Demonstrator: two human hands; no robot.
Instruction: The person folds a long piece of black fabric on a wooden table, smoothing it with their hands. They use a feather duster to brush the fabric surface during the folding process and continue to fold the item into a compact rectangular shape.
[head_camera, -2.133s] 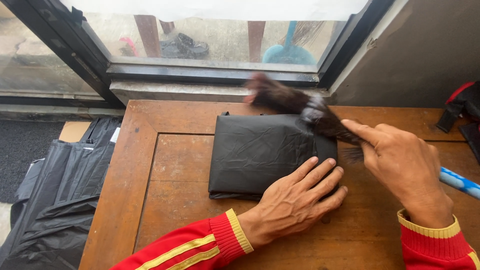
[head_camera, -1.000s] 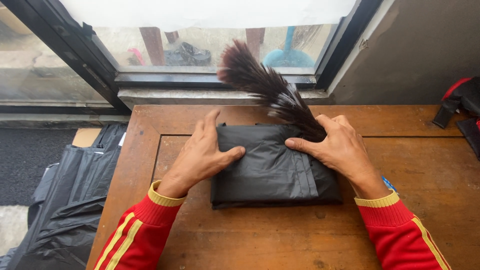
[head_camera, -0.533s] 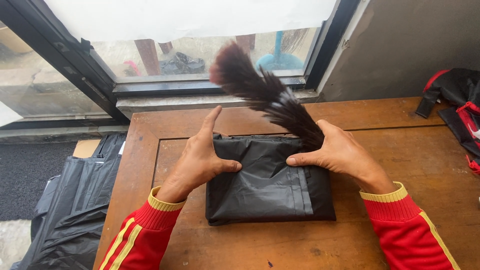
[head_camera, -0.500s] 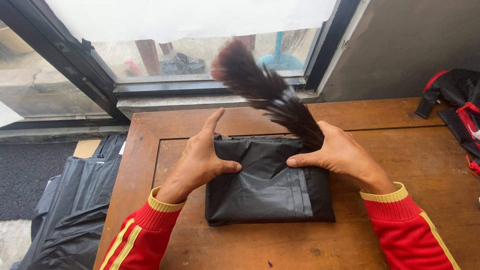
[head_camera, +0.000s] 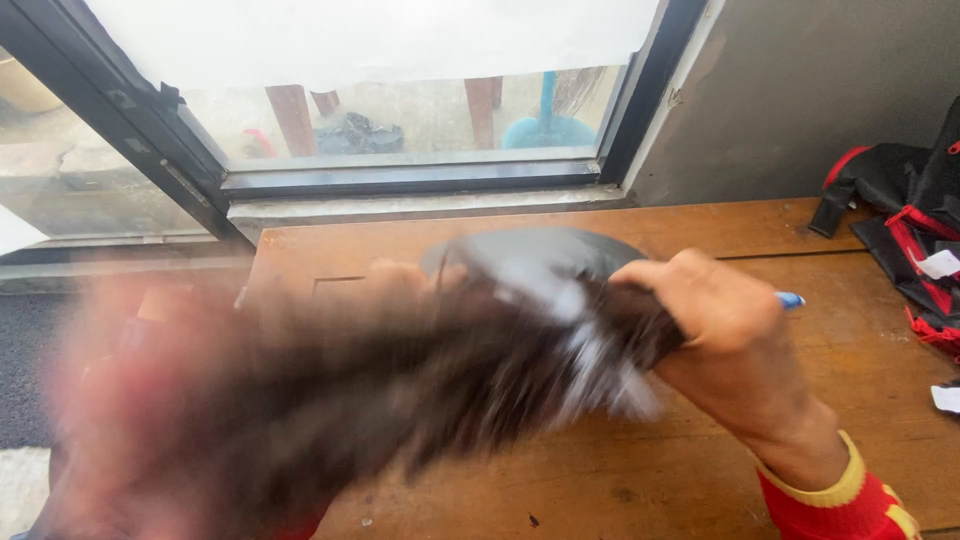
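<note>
One feather duster (head_camera: 380, 400), dark brown and badly smeared by motion, fills the lower left and middle of the view; its feathers spread from the right hand (head_camera: 715, 320) toward the left edge, low over the wooden table (head_camera: 700, 470). The right hand is clenched around the duster's near end, fingers wrapped tight, at the middle right of the frame, with a red sleeve (head_camera: 850, 505) and yellow cuff at the wrist. Whitish streaks show in the feathers just beside that fist, too blurred to make out.

Behind the duster, one dark grey folded plastic bag (head_camera: 530, 250) peeks out as a curved edge on the table; most of it is covered. The left hand (head_camera: 400, 275) is only a pinkish blur at the bag's left side, and whether it is spread flat or gripping cannot be told. A reddish smear at the far left may be its sleeve, but that is unclear.

One blue pen tip (head_camera: 790, 299) shows just past the right hand's knuckles, the rest hidden. At the right edge lies a black and red bag (head_camera: 910, 220), cut off by the frame. Beyond the table is a dark-framed window (head_camera: 400, 180); a blue object stands outside the glass.
</note>
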